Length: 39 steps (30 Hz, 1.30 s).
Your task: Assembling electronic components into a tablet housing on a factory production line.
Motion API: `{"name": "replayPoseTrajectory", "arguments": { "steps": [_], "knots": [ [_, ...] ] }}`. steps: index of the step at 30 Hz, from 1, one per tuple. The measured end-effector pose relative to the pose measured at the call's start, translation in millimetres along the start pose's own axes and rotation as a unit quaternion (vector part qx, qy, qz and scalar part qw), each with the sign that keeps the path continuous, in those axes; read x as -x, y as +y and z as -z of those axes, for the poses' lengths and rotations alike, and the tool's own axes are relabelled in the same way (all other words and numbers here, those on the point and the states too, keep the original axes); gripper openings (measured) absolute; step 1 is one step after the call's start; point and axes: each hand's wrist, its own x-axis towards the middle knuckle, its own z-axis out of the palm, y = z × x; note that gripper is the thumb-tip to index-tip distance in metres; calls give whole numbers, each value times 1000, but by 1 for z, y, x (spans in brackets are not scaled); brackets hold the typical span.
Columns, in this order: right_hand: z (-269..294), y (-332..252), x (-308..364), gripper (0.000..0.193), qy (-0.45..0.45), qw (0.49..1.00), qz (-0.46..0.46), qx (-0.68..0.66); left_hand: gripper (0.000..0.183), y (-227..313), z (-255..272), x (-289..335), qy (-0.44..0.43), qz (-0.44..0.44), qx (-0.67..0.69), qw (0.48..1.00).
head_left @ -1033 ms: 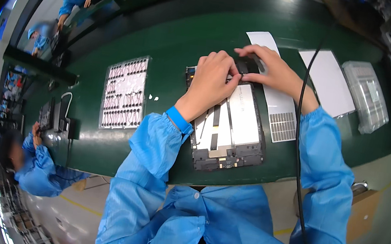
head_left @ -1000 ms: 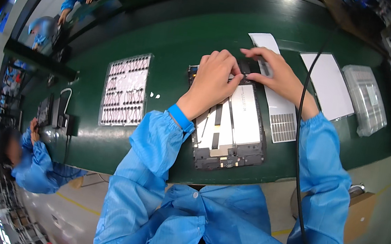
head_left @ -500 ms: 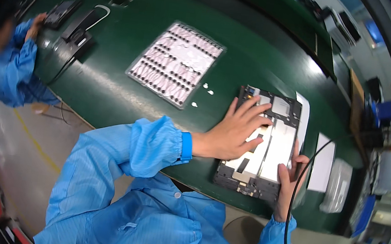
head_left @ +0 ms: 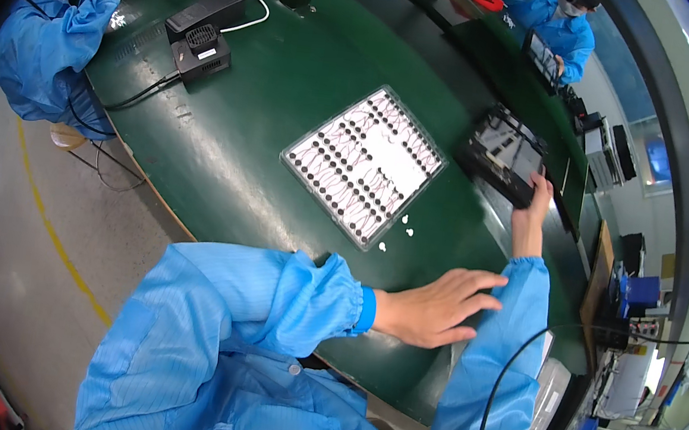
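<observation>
My right hand [head_left: 535, 207] grips the near right corner of a dark tablet-like device [head_left: 505, 153] with its inner parts exposed, at arm's length on the far right. The device is blurred, and I cannot tell whether it touches the bench. Fingers apart and holding nothing, my left hand [head_left: 441, 308] hovers beside my right forearm, above the near part of the bench. Left of the device lies a clear tray [head_left: 366, 166] of small round black parts with thin, pinkish wires. Several small white bits [head_left: 384, 246] lie by its near right corner.
A black box-shaped tool with a handle and cables [head_left: 200, 52] rests on the green bench [head_left: 221, 164] at the left. A person in blue [head_left: 53, 46] works at the far left, another [head_left: 552, 25] at the back right. A clear plastic package [head_left: 548, 397] lies at right.
The device has gone from in front of me to the far right in my right hand. My left hand has come off it and moved nearer to me. The view has shifted.
</observation>
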Motion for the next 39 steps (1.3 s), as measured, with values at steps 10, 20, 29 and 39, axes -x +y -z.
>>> {"name": "replayPoseTrajectory", "arguments": {
  "steps": [10, 20, 29, 39],
  "knots": [
    [-133, 73, 5, 40, -35, 956, 135, 258, 47, 2, 4, 9, -27, 65, 35, 997],
    [-108, 20, -68, 24, -132, 645, 405, 635, 28, 11, 48, 18, -130, 80, 103, 983],
    [-129, 31, -160, 32, -136, 417, 427, 791, 20, 6, 49, 31, -91, 85, 117, 985],
    [-149, 51, -197, 15, -195, 319, 466, 802, 11, 12, 52, 32, -128, 108, 183, 969]
  ]
}}
